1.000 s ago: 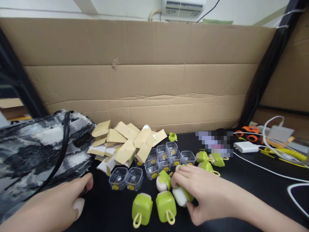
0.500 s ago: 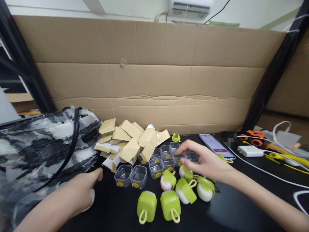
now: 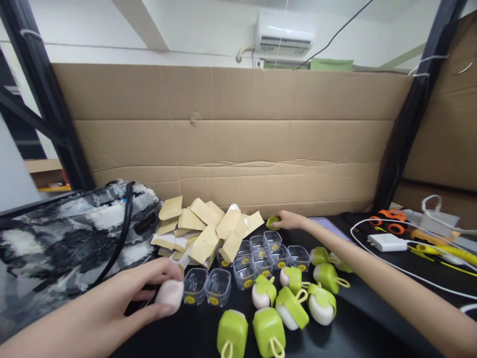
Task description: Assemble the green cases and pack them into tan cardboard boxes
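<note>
At lower left, left hand (image 3: 128, 293) curled partway shut, thumb and fingers holding a rounded white piece (image 3: 171, 294) just beside two clear cups (image 3: 218, 287) with yellow stickers. Right hand (image 3: 290, 220) stretched to the far side of the desk (image 3: 182, 335), fingertips touching a small green cover (image 3: 273, 222); fingers partly bent, grip too small to tell. Nearer than that cover: a cluster of clear cups, then green-and-white cases (image 3: 269, 332) with pale yellow loops, the closest two side by side. Left of the cluster, a heap of opened tan cartons (image 3: 204, 243); farther left, a black-and-white bag (image 3: 89, 238). Well to the right, a white charger (image 3: 387, 242). Behind, upright cardboard (image 3: 238, 141).
</note>
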### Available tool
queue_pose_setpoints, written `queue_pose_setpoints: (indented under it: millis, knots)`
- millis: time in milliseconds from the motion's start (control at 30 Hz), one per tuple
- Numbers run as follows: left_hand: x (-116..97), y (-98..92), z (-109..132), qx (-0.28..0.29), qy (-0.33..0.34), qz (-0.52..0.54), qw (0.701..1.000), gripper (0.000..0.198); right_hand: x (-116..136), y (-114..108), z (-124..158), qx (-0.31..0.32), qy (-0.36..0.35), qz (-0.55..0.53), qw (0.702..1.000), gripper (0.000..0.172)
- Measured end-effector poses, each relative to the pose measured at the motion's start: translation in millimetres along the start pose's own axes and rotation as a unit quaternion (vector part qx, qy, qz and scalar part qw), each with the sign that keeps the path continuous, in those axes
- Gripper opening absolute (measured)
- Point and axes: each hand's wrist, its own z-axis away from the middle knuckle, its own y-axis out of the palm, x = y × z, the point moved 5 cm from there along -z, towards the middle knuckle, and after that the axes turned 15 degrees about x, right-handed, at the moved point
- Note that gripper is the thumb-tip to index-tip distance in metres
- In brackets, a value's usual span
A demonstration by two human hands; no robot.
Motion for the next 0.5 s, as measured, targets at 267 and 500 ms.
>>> queue_pose_setpoints:
  millis: [267, 500]
  knots:
    - [-56, 27.8, -7, -0.090, 0.147, 0.292, 0.941, 0.038, -7, 3, 7, -0.062, 0.005, -0.106, 0.992, 0.028]
    - [-44, 65.9, -48, 0.026, 0.057, 0.527, 0.847, 0.035, 8, -14, 48, -0.204, -0.052, -0.276, 0.938, 0.031]
